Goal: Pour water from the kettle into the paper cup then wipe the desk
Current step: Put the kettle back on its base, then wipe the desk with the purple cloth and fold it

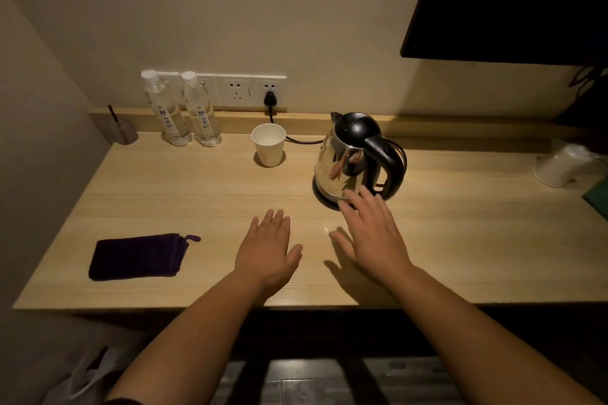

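A steel kettle (352, 158) with a black lid and handle stands on its base at the middle right of the wooden desk (197, 194). A white paper cup (269, 145) stands upright to its left, near the wall. A folded dark purple cloth (138, 256) lies at the desk's front left. My left hand (268, 250) hovers flat, palm down, over the desk's front middle. My right hand (371, 233) is spread open just in front of the kettle's base, holding nothing.
Two clear water bottles (182, 112) stand at the back left below a wall socket strip (243, 89), where a black plug and cord lead to the kettle. A small holder (121, 130) sits in the back left corner. An overturned white cup (559, 166) lies far right. A dark screen (506, 0) hangs upper right.
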The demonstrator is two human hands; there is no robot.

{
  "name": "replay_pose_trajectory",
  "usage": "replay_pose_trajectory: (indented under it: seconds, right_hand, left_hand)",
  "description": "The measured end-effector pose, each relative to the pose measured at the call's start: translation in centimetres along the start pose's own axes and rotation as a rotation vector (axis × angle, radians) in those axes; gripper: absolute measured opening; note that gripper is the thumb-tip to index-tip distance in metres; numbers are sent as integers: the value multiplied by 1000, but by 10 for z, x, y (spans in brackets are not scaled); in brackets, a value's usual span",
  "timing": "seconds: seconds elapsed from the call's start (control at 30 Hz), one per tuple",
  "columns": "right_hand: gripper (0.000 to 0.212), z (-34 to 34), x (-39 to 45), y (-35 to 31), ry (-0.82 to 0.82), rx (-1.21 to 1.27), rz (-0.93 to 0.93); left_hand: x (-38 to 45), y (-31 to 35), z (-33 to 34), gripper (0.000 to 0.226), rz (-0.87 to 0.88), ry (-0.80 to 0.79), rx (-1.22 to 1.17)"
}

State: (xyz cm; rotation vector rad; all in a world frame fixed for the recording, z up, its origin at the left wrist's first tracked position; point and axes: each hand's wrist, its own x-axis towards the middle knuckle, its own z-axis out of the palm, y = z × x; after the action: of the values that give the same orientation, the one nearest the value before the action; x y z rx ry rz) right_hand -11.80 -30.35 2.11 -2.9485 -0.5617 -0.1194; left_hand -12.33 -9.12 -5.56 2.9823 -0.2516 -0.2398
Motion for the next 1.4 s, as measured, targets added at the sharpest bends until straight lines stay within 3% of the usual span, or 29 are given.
replay_pose_trajectory:
  seconds: [0.2, 0.6, 0.97, 1.13, 1.4]
  right_hand:
    - [66, 33, 7, -46, -175, 8, -75]
    - [65, 41, 42, -160, -174, 28, -263]
    - [63, 77, 76, -282, -206, 19, -424]
    - [62, 101, 91, -319, -245, -2, -525]
    - [84, 138, 109, -331, -435, -76, -650]
  left_hand:
    - [-46, -26, -24, 77, -175, 15, 71]
    - [-128, -120, -44, 75, -476, 171, 52]
    - [-174, -247, -36, 73, -662, 184, -15]
    - [-177, -287, -22, 70, -794, 214, -100]
    - [-145, -330, 3, 68, -989, 252, -369]
